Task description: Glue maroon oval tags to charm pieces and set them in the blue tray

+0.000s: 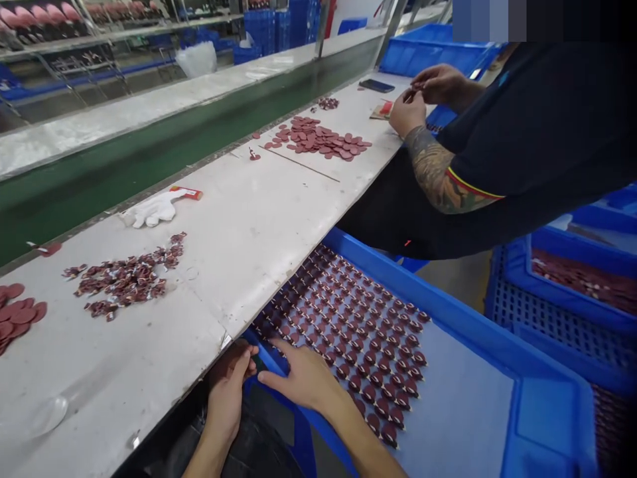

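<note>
My left hand (229, 382) is just below the front edge of the white table, its fingers curled together; whatever they hold, if anything, is hidden. My right hand (311, 377) lies across the near rim of a blue tray (450, 309), thumb outside and index finger inside, its other fingers hidden. Rows of small dark-red oval pieces (371, 357), each with a light streak, stand in the tray. On the white table (239, 229) lie a pile of small crumpled dark-red and white pieces (122, 282) and flat red ovals (20, 317) at the left edge.
A co-worker's hands (423, 96) work at the table's far end, near more flat red ovals (323, 139) and a phone (377, 85). A white glove (154, 209) lies by the back edge. Blue crates (582, 269) are stacked at right. A green belt (164, 159) runs behind.
</note>
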